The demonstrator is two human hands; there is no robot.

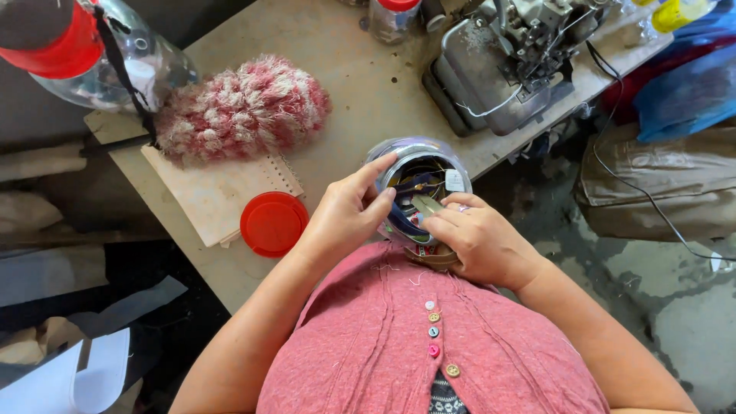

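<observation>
Hands [414, 222] hold jar [418, 180] over worn table [345, 69], floor [659, 307] seemingly concrete.

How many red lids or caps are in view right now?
3: one loose red lid lying on the table beside the left hand, one on the jar at the top edge, one red cap top left. Others may sit out of frame.
</observation>
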